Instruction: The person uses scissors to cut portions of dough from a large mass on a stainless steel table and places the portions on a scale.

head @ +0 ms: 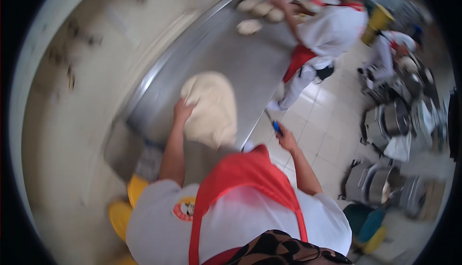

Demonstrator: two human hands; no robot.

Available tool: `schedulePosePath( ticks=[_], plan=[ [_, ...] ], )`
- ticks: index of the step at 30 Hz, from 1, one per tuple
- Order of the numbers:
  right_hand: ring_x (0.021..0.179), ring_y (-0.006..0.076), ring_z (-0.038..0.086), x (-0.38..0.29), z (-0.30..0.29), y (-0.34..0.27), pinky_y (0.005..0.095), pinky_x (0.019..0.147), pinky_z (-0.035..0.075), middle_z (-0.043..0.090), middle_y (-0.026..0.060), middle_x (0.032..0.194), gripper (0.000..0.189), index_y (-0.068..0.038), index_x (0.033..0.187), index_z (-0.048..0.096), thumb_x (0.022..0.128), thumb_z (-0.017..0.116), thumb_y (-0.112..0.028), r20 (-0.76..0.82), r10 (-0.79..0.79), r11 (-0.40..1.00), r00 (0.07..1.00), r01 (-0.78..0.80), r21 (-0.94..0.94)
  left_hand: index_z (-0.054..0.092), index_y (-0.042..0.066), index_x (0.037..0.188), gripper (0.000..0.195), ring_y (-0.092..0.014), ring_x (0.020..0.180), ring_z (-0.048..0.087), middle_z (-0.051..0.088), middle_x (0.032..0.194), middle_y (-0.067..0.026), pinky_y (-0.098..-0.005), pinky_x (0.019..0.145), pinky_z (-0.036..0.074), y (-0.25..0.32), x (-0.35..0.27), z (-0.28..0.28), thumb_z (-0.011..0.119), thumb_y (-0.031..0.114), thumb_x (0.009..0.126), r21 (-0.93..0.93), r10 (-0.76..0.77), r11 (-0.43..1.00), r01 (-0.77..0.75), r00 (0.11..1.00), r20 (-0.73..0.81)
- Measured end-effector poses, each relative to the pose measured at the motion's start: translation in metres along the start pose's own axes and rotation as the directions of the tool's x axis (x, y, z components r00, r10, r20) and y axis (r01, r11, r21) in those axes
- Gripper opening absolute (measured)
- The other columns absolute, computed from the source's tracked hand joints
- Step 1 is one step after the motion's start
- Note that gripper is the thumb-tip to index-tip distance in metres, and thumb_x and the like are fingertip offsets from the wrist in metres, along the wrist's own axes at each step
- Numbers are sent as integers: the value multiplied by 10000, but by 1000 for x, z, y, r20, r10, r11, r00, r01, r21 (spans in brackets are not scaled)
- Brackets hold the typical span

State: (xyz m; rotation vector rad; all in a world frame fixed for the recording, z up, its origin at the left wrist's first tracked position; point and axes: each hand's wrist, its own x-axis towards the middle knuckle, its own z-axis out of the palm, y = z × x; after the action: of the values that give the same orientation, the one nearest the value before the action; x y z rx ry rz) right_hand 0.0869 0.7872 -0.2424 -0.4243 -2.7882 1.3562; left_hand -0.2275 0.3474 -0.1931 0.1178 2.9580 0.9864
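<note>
A large slab of pale dough (213, 110) lies on the stainless steel table (249, 66) in front of me. My left hand (184, 110) rests on the dough's left edge, with the fingers partly on its surface; whether it grips the dough is unclear. Off the table's right edge, over the floor, my right hand (287, 139) is closed around the blue handle of a knife or similar bladed tool (277, 128). Its thin dark blade points up and left towards the table edge and is blurred.
Several dough balls (261, 9) and a flatter dough piece (249, 27) sit at the table's far end, beside a co-worker (328, 34). Another person (389, 52) bends at the right. Large metal pots (386, 117) stand along the right; yellow containers (121, 220) are at lower left.
</note>
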Motion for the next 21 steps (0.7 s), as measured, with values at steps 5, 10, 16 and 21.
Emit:
schedulePosePath(
  ticks=[5, 10, 16, 21],
  plan=[
    [650, 258, 694, -17, 33, -51, 396, 648, 558, 698, 152, 819, 624, -135, 1609, 395, 1028, 617, -187, 190, 17, 993, 982, -39, 111, 573, -44, 1416, 817, -351, 1202, 680, 705, 1272, -252, -410, 1031, 512, -25, -129, -27, 834, 433, 806, -395, -219, 892, 222, 974, 52],
    [755, 335, 719, -39, 62, -107, 440, 702, 569, 716, 202, 954, 607, -107, 1620, 357, 1052, 564, -165, 237, -154, 985, 959, 132, 107, 450, -143, 1492, 966, -309, 1284, 637, 636, 1389, -275, -367, 1088, 473, -56, -221, -41, 829, 461, 840, -545, -446, 743, 389, 894, 30],
    [1043, 450, 696, -10, 133, -257, 541, 867, 553, 693, 273, 1161, 695, -211, 1647, 284, 1014, 560, -133, 522, -504, 763, 688, 638, -103, 465, -106, 1498, 918, -297, 1318, 609, 615, 1417, -268, -370, 1086, 469, -72, -254, -54, 838, 418, 842, -626, -389, 676, 389, 910, 145],
    [1070, 404, 710, -16, 166, -313, 530, 899, 566, 706, 256, 1183, 718, -291, 1655, 268, 1000, 502, -115, 712, -334, 605, 618, 720, -341, 535, -40, 1437, 751, -225, 1202, 645, 663, 1331, -172, -351, 1032, 492, -118, -272, -26, 840, 337, 864, -638, -386, 709, 301, 923, 6]
  ],
)
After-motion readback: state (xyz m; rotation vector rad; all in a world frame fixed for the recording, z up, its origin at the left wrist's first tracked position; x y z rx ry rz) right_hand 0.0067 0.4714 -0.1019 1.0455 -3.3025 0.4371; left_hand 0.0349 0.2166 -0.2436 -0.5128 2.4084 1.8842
